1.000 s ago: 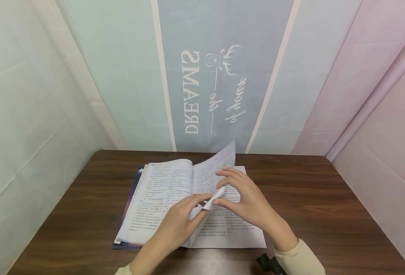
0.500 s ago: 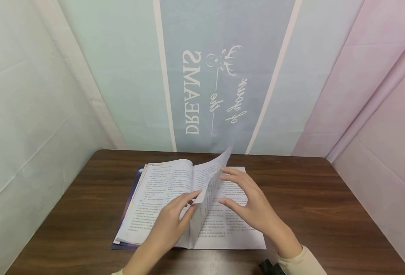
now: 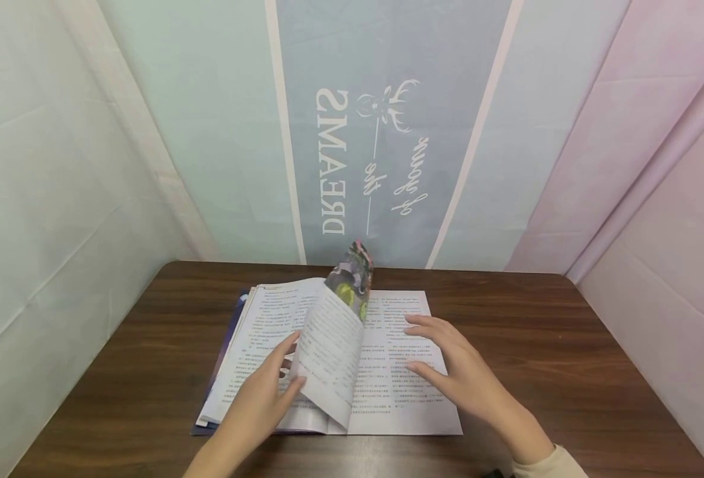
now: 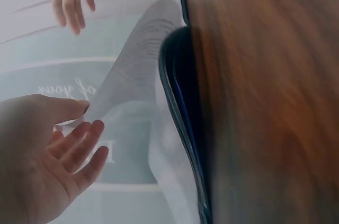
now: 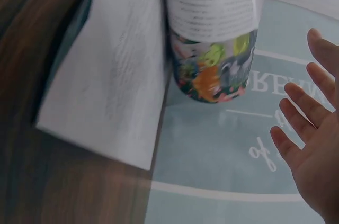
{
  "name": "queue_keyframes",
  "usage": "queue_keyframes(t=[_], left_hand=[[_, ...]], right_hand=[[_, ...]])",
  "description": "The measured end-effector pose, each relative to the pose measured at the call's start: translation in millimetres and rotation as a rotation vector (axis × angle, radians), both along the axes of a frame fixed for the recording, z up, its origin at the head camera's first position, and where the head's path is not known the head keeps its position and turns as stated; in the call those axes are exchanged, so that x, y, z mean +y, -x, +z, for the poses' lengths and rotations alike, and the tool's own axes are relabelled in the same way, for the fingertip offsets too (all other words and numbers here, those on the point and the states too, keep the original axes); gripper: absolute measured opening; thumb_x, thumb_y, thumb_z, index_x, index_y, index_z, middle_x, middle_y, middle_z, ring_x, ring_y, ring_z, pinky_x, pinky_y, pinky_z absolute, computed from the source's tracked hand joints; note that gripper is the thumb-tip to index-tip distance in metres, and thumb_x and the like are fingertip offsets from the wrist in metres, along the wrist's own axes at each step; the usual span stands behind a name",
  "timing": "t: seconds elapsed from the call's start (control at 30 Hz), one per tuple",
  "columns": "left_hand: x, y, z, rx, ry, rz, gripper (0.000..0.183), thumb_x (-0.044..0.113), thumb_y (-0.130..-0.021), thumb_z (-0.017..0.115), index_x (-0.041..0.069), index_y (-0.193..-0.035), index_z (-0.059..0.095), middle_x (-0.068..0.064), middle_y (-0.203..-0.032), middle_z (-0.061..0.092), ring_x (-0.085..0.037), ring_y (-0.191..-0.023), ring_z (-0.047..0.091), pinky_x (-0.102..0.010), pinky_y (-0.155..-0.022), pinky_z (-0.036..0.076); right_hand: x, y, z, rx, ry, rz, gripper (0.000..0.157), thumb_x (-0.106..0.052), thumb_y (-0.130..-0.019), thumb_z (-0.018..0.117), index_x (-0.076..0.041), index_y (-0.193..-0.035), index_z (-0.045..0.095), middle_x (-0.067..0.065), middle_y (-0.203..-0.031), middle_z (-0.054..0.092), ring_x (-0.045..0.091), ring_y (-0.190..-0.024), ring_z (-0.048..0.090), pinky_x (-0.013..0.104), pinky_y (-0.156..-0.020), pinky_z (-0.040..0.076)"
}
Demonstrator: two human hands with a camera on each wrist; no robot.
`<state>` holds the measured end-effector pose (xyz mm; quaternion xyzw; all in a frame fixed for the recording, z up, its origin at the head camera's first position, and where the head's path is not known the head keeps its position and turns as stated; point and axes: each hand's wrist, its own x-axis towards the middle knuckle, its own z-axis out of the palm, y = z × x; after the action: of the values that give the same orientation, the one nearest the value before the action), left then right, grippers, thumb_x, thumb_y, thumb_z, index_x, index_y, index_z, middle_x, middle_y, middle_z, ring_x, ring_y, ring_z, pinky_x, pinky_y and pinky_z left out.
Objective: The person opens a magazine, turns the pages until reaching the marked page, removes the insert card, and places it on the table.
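Note:
An open magazine or book (image 3: pixel 406 405) with dense printed columns lies on the table, its dark blue cover edge showing at left. One page (image 3: pixel 328 352) stands up from the middle, curving leftward, with a colourful picture (image 5: pixel 212 70) across its far end. My left hand (image 3: pixel 259 392) pinches this page's edge between thumb and fingers, over the left-hand pages; the left wrist view shows the thumb (image 4: pixel 69 110) at the page corner. Above the right-hand page hovers my right hand (image 3: pixel 468 375), fingers spread and apart from the paper.
Dark brown wood table (image 3: pixel 567 372) surrounds the book. Behind it hangs a pale green and blue curtain (image 3: pixel 226 133) with mirrored lettering. White cloth (image 3: pixel 29 232) walls in the left side. A small black object (image 3: pixel 495 473) shows at the bottom edge.
My left hand has drawn the page from right to left, turning its picture side into view. My right hand has left the page and moved to the right.

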<state>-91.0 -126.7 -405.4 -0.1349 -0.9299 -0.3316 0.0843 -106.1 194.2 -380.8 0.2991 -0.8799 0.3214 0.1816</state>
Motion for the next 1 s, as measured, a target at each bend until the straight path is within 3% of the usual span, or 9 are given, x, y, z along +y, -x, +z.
queue_keyframes(t=[0.2, 0.33, 0.5, 0.6, 0.77, 1.0], left_hand=[[-16.4, 0.0, -5.5, -0.078, 0.024, 0.033, 0.085, 0.010, -0.086, 0.077, 0.009, -0.154, 0.027, -0.019, -0.141, 0.053, -0.031, -0.108, 0.064, -0.045, -0.085, 0.056], [-30.6, 0.1, -7.2, -0.071, 0.048, 0.038, 0.090, 0.009, -0.085, 0.078, 0.006, -0.155, 0.022, -0.024, -0.143, 0.049, -0.037, -0.112, 0.062, -0.048, -0.089, 0.055], [-48.3, 0.3, -9.1, -0.062, 0.063, 0.039, 0.090, 0.007, -0.084, 0.078, 0.000, -0.154, 0.022, -0.030, -0.149, 0.038, -0.045, -0.129, 0.047, -0.058, -0.099, 0.046], [-57.7, -1.0, -11.1, -0.066, 0.095, 0.044, 0.087, 0.008, -0.083, 0.080, -0.002, -0.152, 0.027, -0.030, -0.149, 0.039, -0.046, -0.130, 0.045, -0.060, -0.099, 0.044], [-72.8, -5.4, -18.5, -0.103, 0.156, 0.060, 0.079, 0.012, -0.081, 0.082, -0.002, -0.146, 0.039, -0.027, -0.142, 0.047, -0.047, -0.127, 0.049, -0.061, -0.098, 0.045], [-88.6, -9.5, -26.0, -0.154, 0.226, 0.049, 0.073, 0.017, -0.079, 0.084, -0.002, -0.140, 0.048, -0.025, -0.134, 0.053, -0.046, -0.121, 0.053, -0.060, -0.093, 0.048]], right_hand=[[13.1, -2.5, -14.2, -0.006, -0.039, -0.023, 0.047, -0.012, -0.081, 0.082, -0.015, -0.124, 0.063, 0.002, -0.137, 0.058, 0.025, -0.127, 0.051, 0.010, -0.109, 0.024], [21.5, -4.6, -22.2, -0.021, -0.065, -0.043, 0.044, -0.014, -0.081, 0.082, -0.015, -0.121, 0.065, -0.001, -0.134, 0.059, 0.021, -0.125, 0.052, 0.009, -0.106, 0.027], [30.2, -6.7, -29.6, -0.025, -0.131, -0.071, 0.041, -0.017, -0.081, 0.083, -0.020, -0.119, 0.067, -0.004, -0.132, 0.060, 0.021, -0.122, 0.055, 0.033, -0.100, 0.046], [34.9, -7.4, -33.6, -0.028, -0.167, -0.071, 0.041, -0.017, -0.080, 0.083, -0.019, -0.118, 0.067, -0.004, -0.131, 0.061, 0.022, -0.120, 0.057, 0.048, -0.095, 0.048], [43.6, -8.0, -41.4, -0.020, -0.218, -0.045, 0.048, -0.017, -0.076, 0.086, -0.016, -0.120, 0.067, -0.002, -0.130, 0.062, 0.021, -0.119, 0.059, 0.048, -0.093, 0.051], [55.4, -10.4, -50.9, -0.080, -0.300, 0.004, 0.053, -0.021, -0.072, 0.088, -0.020, -0.120, 0.066, 0.000, -0.133, 0.061, 0.024, -0.120, 0.057, 0.046, -0.092, 0.051]])
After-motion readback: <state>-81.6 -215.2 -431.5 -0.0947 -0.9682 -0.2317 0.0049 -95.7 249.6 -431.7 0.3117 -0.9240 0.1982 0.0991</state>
